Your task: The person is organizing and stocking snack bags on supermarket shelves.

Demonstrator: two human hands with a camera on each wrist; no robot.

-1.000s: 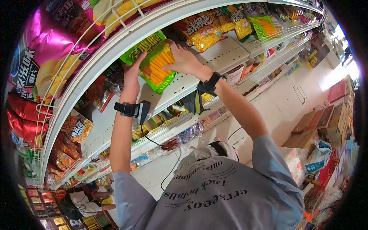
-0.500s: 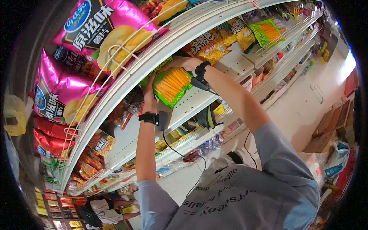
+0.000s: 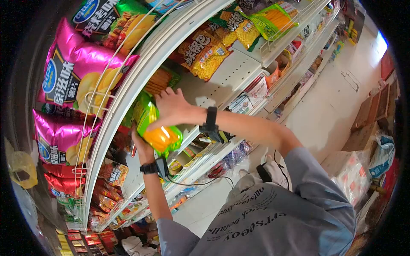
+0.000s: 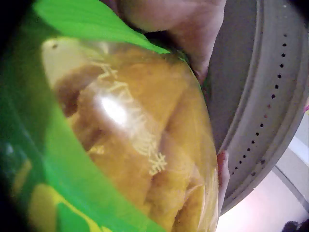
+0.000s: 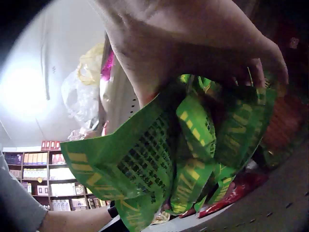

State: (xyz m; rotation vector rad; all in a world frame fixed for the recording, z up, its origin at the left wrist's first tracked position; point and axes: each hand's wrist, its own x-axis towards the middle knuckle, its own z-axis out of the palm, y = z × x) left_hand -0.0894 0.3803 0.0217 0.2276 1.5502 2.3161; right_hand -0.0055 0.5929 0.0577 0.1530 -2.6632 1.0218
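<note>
A green snack bag (image 3: 164,138) with a clear window onto orange-yellow stick-shaped snacks stands tilted at the shelf's front. My left hand (image 3: 142,147) grips its lower left side; in the left wrist view the thumb (image 4: 178,19) lies over the bag's edge. Spread fingers of my right hand (image 3: 176,111) reach over the bag's upper right side, thumb against it. Seen from the right wrist, that hand (image 5: 183,43) arches over several crumpled green bag ends (image 5: 193,145). Behind its fingertips lies another green bag of brown-orange sticks (image 3: 161,81).
Yellow-brown snack bags (image 3: 203,53) lie farther right on the perforated shelf (image 3: 232,79). Above, large pink chip bags (image 3: 70,81) stand behind a wire rail (image 3: 92,102). Lower shelves hold more packets. Cardboard boxes (image 3: 371,111) and plastic bags (image 3: 382,155) sit on the floor at right.
The green bag has turned from lying face-up to a tilted stance and shifted down-left. My right hand's fingers have spread above it. Another stick bag now shows behind.
</note>
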